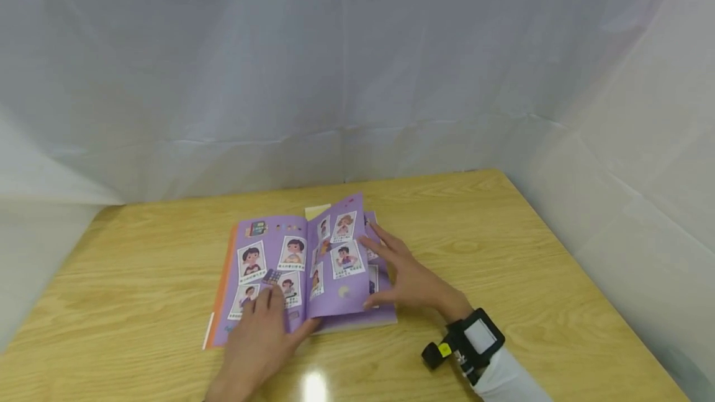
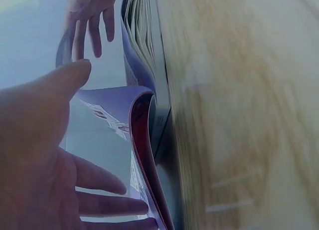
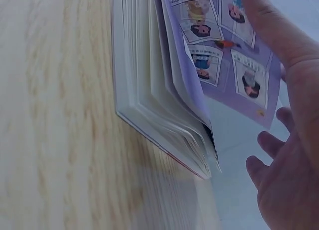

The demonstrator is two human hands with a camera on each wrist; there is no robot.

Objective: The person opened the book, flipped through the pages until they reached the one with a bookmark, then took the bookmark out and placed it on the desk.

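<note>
Open book (image 1: pixel 290 265) on counter (image 1: pixel 503 253): my left hand (image 1: pixel 262 334) spread flat on it, right hand (image 1: pixel 408 278) spread against lifted page (image 1: pixel 341 259).

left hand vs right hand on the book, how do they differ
The left hand lies flat on the book's left page; the right hand touches the lifted page and the right side. The right wrist carries a camera; the left wrist is out of view. Both have straight fingers.
</note>
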